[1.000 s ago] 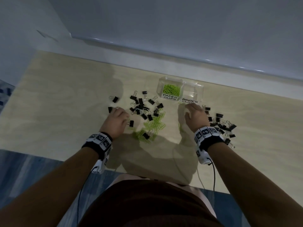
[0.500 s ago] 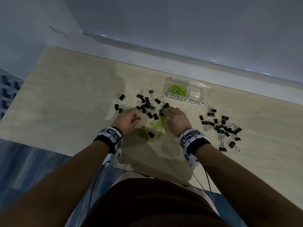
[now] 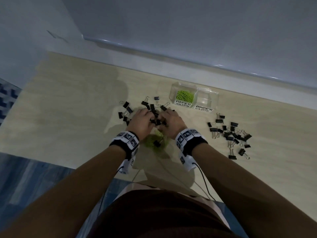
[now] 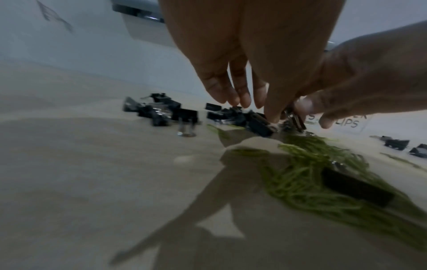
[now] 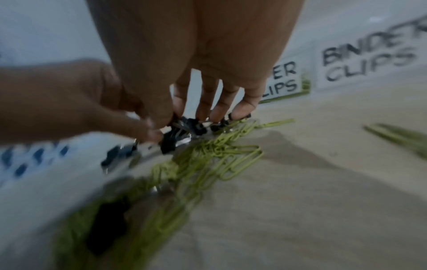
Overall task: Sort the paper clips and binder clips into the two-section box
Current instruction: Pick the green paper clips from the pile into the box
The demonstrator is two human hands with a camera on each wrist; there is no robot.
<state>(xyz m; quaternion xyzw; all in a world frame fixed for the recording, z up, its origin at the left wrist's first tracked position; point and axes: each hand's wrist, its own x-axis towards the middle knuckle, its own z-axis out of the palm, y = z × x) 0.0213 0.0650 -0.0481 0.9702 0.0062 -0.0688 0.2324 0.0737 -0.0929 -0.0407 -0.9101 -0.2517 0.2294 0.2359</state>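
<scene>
Both hands together over the middle heap, left hand point(image 3: 141, 121) and right hand point(image 3: 172, 123) pinching black binder clips point(image 3: 155, 115), green paper clips point(image 3: 154, 142) beneath on the surface point(image 3: 68, 117), box point(image 3: 193, 97) behind, paper clips in its left section.

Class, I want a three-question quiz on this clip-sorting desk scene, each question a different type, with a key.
1. True or false: the clear plastic two-section box holds black binder clips in its section labelled BINDER CLIPS.
2. Which colour are the paper clips in the PAPER CLIPS section? A red, B green, C silver.
3. Fill in: the left hand and right hand meet over a cluster of black ____ clips.

Key: 1 false, it looks empty; 2 B; 3 binder.
</scene>
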